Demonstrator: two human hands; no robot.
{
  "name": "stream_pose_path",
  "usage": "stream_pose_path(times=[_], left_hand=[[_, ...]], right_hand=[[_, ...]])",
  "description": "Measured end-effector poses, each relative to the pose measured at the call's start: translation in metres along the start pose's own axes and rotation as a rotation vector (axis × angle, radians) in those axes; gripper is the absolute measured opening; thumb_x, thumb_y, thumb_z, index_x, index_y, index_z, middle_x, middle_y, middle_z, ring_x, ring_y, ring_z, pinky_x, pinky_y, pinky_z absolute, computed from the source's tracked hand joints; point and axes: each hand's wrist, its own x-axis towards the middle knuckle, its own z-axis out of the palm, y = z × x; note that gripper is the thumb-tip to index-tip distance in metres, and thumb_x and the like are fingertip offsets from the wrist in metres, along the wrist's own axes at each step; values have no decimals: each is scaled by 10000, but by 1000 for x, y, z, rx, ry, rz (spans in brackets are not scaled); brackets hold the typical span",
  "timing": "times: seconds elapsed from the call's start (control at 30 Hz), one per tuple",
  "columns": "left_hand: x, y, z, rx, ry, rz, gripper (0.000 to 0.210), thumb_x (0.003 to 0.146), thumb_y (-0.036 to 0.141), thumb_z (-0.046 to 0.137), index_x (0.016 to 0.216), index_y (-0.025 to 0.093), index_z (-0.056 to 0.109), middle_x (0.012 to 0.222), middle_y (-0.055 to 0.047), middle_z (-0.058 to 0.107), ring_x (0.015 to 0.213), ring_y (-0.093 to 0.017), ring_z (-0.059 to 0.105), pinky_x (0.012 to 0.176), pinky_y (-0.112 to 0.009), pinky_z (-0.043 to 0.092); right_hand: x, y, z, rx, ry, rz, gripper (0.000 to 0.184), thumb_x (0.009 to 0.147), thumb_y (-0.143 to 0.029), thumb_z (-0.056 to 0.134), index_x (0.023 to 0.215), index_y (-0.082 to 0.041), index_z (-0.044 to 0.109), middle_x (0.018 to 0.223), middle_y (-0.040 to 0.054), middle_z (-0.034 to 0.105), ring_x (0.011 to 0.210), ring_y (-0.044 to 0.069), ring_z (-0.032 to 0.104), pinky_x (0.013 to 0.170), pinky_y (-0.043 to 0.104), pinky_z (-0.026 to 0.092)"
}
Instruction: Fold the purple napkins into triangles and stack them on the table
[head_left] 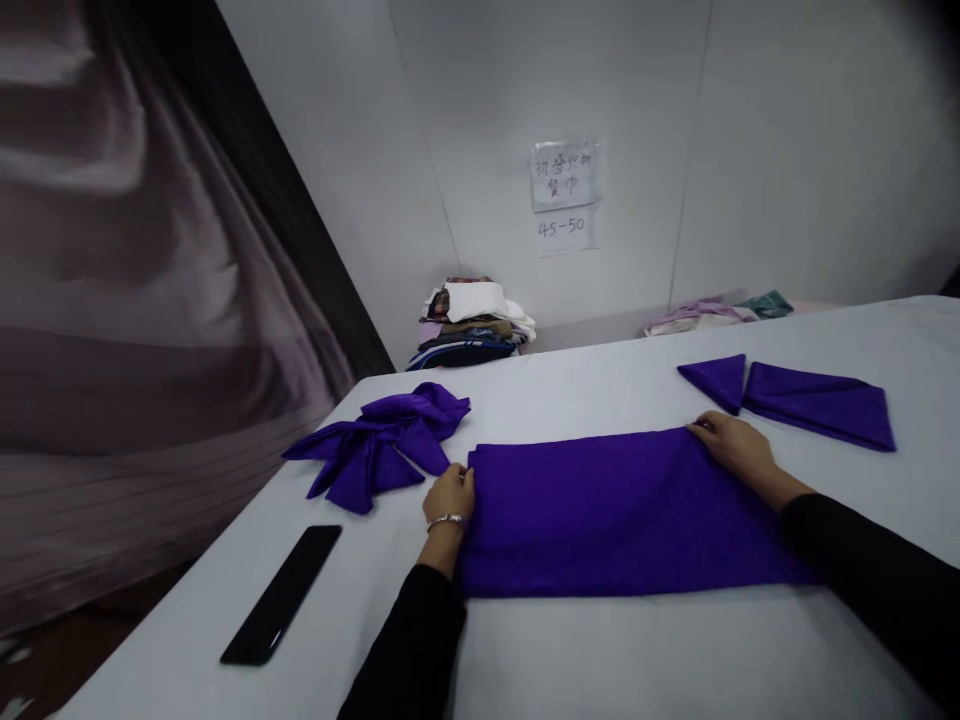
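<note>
A purple cloth napkin [592,520] lies spread on the white table in front of me, its shape a wide folded rectangle. My left hand [452,495], with a bracelet at the wrist, pinches its left edge near the far corner. At the far edge on the right, my right hand [731,440] grips the cloth between thumb and fingers, and the fabric slants down from there to the near right corner. The lower right part passes beside my right sleeve.
A crumpled purple cloth [382,440] lies at the left. Below it rests a flat black strip-like object [285,595]. Folded purple pieces [821,400] lie at the far right. Stacked clothes [472,325] stand beyond the table [585,400], by a wall with paper signs [564,180].
</note>
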Motion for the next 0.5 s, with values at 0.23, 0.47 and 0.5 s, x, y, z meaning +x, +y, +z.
stream_pose_path(times=[0.23, 0.47, 0.5], left_hand=[[7, -3, 2, -116, 41, 52, 241, 849, 390, 411, 838, 269, 619, 827, 16, 694, 784, -137, 617, 608, -218, 378], [24, -4, 11, -134, 13, -5, 203, 799, 380, 482, 757, 257, 638, 803, -16, 699, 774, -169, 622, 592, -238, 377], [25, -3, 12, -133, 10, -14, 199, 794, 377, 488, 748, 255, 637, 795, -19, 698, 771, -172, 623, 591, -241, 378]], right_hand=[[-1, 0, -2, 32, -49, 69, 316, 825, -448, 420, 895, -206, 610, 871, 76, 669, 775, 219, 592, 594, 273, 363], [-1, 0, -1, -34, -48, 63, 337, 828, -470, 391, 894, -219, 607, 886, 73, 667, 777, 224, 590, 591, 276, 362], [-1, 0, 0, -41, -50, 64, 339, 828, -473, 390, 891, -222, 608, 882, 71, 668, 775, 223, 591, 590, 276, 362]])
